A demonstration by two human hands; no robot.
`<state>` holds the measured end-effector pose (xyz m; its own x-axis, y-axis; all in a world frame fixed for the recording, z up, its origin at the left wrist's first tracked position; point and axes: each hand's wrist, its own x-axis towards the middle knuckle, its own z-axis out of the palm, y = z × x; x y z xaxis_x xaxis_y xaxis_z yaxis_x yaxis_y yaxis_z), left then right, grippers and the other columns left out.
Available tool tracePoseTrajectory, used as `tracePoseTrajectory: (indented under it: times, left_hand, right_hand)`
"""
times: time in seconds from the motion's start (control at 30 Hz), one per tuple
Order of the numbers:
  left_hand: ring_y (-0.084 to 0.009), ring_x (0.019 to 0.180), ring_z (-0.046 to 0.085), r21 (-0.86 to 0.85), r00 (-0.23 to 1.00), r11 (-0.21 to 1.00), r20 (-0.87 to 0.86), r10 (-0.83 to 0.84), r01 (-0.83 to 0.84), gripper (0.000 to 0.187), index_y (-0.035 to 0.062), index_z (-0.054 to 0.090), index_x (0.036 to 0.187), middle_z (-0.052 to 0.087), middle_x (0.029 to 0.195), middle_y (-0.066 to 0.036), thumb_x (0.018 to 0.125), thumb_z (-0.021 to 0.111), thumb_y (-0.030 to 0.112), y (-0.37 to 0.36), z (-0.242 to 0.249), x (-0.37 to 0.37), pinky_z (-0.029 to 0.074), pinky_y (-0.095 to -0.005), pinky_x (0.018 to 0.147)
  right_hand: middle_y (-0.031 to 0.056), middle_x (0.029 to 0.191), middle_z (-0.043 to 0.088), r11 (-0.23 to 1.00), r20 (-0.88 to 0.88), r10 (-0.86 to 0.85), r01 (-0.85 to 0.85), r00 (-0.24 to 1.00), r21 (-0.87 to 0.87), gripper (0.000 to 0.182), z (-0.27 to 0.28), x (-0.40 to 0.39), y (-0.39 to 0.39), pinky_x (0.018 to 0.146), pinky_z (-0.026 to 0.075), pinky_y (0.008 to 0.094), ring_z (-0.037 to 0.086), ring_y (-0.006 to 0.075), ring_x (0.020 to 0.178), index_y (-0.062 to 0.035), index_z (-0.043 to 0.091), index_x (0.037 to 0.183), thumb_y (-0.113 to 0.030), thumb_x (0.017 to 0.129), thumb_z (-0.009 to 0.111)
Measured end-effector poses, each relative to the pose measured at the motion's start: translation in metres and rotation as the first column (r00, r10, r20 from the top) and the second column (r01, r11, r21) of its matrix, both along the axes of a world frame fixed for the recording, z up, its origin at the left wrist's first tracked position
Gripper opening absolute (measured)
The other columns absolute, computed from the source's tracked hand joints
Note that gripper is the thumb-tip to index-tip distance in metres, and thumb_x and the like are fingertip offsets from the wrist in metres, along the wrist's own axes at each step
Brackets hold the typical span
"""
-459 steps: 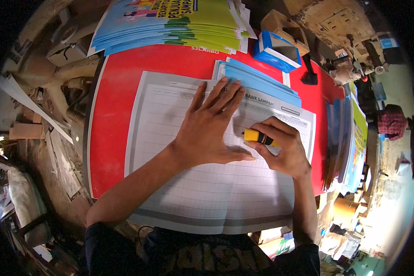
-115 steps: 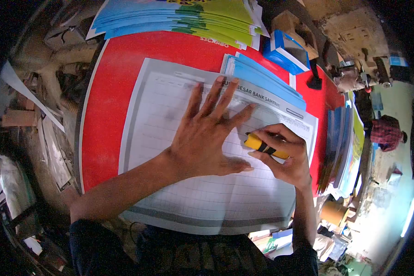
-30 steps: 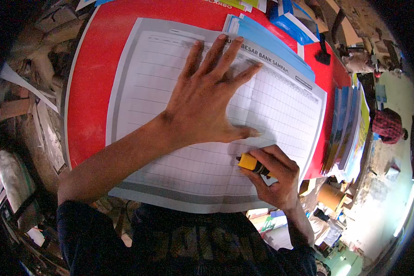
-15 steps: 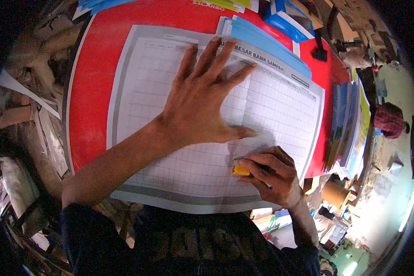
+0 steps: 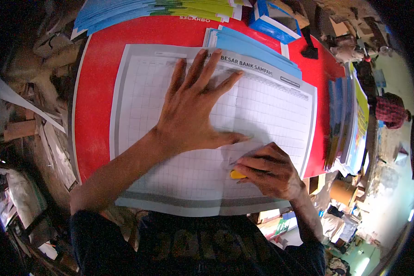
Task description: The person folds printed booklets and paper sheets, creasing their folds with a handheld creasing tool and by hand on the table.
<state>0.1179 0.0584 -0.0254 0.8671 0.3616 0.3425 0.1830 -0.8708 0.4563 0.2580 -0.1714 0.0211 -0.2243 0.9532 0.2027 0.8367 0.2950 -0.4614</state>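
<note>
Red table (image 5: 101,92), printed sheet (image 5: 271,110), yellow cutter (image 5: 237,175) pointing left, lying crosswise

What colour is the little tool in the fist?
Yellow: the tool peeks out under the right hand in the head view.

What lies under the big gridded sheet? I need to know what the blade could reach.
The gridded sheet rests on the red table, its far edge overlapping a blue paper stack. Beneath the middle, nothing can be seen.

dim, warm | daylight lower right | fisheye bending, dark vignette | slight blur
</note>
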Motion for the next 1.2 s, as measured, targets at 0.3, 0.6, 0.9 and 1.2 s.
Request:
tracePoseTrajectory:
  times: [0.3,0.6,0.9,1.2]
  left_hand:
    - [-0.0476,0.155,0.016,0.005,0.999,1.000,0.040,-0.010,0.009,0.110,0.0169,0.049,0.153,0.017,0.167,-0.025,0.066,0.079,0.076,-0.001,-0.002,-0.001,0.014,-0.0705,0.121]
    - [-0.0487,0.154,0.017,-0.016,0.998,1.000,0.054,-0.012,0.013,0.109,0.0157,0.051,0.152,0.019,0.166,-0.026,0.066,0.079,0.076,0.000,-0.002,-0.001,0.014,-0.0725,0.120]
    - [-0.0444,0.155,0.019,-0.008,1.000,1.000,0.023,0.007,-0.006,0.114,0.0238,0.043,0.157,0.020,0.169,-0.021,0.063,0.079,0.078,-0.001,-0.001,-0.004,0.012,-0.0646,0.125]
    - [-0.0494,0.154,0.017,-0.001,0.997,1.000,0.069,-0.020,0.020,0.110,0.0140,0.050,0.152,0.016,0.166,-0.026,0.066,0.081,0.076,-0.002,-0.005,-0.002,0.014,-0.0727,0.120]
  right_hand:
    - [0.0061,0.117,0.068,0.969,-0.062,-0.245,0.246,0.968,0.021,0.053,-0.005,-0.024,-0.012,0.080,0.057,0.0419,0.069,0.0268,0.094,-0.0108,0.074,0.120,-0.022,0.071,0.089]
    - [0.0055,0.113,0.068,0.972,-0.065,-0.224,0.218,0.972,-0.084,0.056,0.006,-0.022,0.000,0.079,0.057,0.0415,0.069,0.0282,0.092,-0.0087,0.070,0.124,-0.023,0.073,0.088]
    - [0.0086,0.103,0.066,0.969,-0.094,-0.243,0.237,0.965,-0.073,0.051,0.002,-0.023,0.002,0.074,0.057,0.0414,0.068,0.0291,0.086,-0.0068,0.073,0.118,-0.021,0.071,0.089]
    - [0.0096,0.100,0.069,0.943,-0.107,-0.331,0.332,0.937,-0.009,0.053,-0.004,-0.032,-0.002,0.073,0.056,0.0419,0.068,0.0302,0.085,-0.0054,0.073,0.116,-0.024,0.069,0.090]
